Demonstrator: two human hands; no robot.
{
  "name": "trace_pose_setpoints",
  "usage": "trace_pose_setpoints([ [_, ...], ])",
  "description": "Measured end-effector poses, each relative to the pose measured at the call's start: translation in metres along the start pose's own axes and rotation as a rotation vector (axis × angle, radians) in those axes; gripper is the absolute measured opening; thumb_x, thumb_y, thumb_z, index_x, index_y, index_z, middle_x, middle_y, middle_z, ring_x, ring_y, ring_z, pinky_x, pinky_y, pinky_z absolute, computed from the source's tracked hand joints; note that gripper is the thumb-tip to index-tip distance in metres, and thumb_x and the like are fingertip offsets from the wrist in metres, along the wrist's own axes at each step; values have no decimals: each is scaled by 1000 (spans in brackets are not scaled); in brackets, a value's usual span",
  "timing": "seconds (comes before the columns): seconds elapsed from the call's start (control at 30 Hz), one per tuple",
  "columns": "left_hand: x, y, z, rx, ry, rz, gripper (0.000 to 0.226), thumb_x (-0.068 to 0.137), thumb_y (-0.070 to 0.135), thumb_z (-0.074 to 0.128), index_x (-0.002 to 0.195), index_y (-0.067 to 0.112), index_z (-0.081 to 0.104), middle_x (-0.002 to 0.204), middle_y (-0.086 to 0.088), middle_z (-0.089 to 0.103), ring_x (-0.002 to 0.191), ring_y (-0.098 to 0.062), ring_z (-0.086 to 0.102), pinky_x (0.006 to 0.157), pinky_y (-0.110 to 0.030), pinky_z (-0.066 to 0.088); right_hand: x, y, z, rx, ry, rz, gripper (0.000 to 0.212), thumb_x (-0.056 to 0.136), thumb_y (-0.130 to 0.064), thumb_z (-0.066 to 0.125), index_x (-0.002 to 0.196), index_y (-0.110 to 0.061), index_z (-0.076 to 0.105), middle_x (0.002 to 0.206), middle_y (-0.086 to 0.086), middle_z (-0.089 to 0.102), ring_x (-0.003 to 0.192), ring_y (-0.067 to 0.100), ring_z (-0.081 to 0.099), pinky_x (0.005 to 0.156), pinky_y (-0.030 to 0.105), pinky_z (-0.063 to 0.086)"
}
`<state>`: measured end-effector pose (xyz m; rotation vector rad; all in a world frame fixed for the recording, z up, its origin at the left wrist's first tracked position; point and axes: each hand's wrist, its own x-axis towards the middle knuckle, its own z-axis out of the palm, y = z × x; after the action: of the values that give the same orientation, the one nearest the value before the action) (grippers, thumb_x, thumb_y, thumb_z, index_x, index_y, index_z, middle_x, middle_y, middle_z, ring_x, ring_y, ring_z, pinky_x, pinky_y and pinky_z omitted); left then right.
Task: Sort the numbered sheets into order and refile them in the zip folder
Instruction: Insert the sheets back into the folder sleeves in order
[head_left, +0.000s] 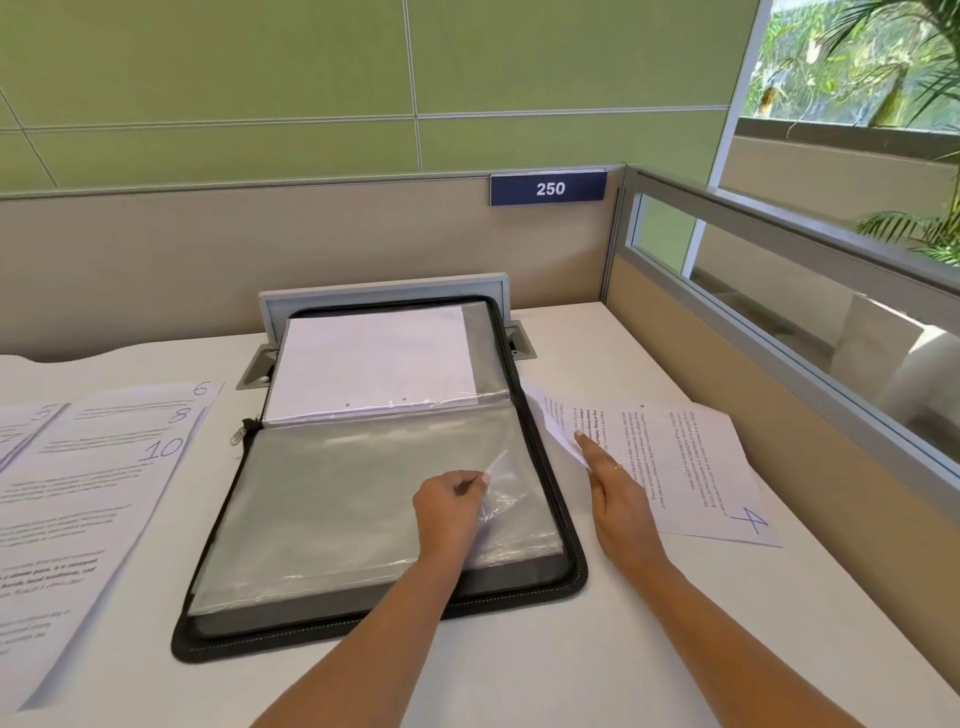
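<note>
Two bare forearms come in from the bottom edge over the white table (701, 649) and reach toward the zip folder (384, 613), which lies open and flat in the middle of the table. The left hand (451, 512) is over the near half of the folder, close to its right edge. Its fingers are curled, and the thumb and fingertips pinch the corner of a clear sleeve (498, 486) and lift it a little from the pile of empty sleeves below. The right hand (618, 491) is just beside the right edge of the folder. Its fingers are straight and lie on the near edge of a printed sheet (558, 423); its thumb is hidden, so one cannot tell if it is under the paper. A thin ring (617, 466) is on one finger. Partly under this sheet, further right of the folder, lies the sheet marked 4 (706, 483). In the far half of the folder a white page (374, 364) sits inside a sleeve. Left of the folder, overlapping sheets (93, 467) marked 5, 6, 8 and 10 lie on the table. Behind the folder a grey flap (384, 293) stands up from the table, and above it on the beige partition (208, 249) is a blue sign (548, 188) with 250.
</note>
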<state>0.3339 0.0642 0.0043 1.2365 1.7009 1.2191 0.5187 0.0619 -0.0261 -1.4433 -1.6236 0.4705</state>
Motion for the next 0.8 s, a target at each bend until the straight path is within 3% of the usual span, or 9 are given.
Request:
trace_pose_setpoints([
  [0.13, 1, 4, -3, -18, -20, -79, 6, 79, 12, 75, 80, 7, 73, 77, 1, 66, 70, -7, 57, 73, -21, 43, -1, 0, 1, 10, -1, -3, 43, 99, -5, 37, 138, -20, 46, 136, -15, 40, 129, 2, 36, 109, 9, 17],
  [0.27, 0, 3, -3, -5, -26, -62, 10, 81, 13, 72, 73, 8, 68, 75, 1, 66, 70, -8, 58, 64, -15, 41, -1, 1, 1, 36, 12, 7, 43, 99, -4, 36, 137, -20, 46, 135, -15, 41, 129, 2, 37, 110, 12, 19],
  [0.47, 2, 2, -3, 147, -108, 33, 17, 90, 13, 62, 96, 2, 72, 88, -5, 67, 78, -15, 57, 74, -21, 41, -1, 3, 2, 36, 7, 3, 44, 99, -3, 36, 138, -21, 46, 136, -15, 42, 129, 3, 38, 113, 20, 22],
  [0.63, -4, -3, 0, 369, -174, 234, 14, 88, 17, 65, 94, 6, 72, 95, -4, 69, 78, -8, 54, 66, -5, 37, -1, 3, 3, 44, 6, 2, 43, 99, -2, 36, 137, -19, 46, 134, -14, 42, 128, 4, 39, 112, 19, 22],
  [0.8, -5, 2, 13, 556, -266, 253, 52, 76, 47, 72, 114, 12, 64, 98, 1, 53, 91, -15, 55, 81, -22, 43, -1, 3, 3, 19, -14, -6, 44, 99, -3, 35, 138, -20, 45, 134, -15, 41, 127, 2, 38, 108, 9, 19],
])
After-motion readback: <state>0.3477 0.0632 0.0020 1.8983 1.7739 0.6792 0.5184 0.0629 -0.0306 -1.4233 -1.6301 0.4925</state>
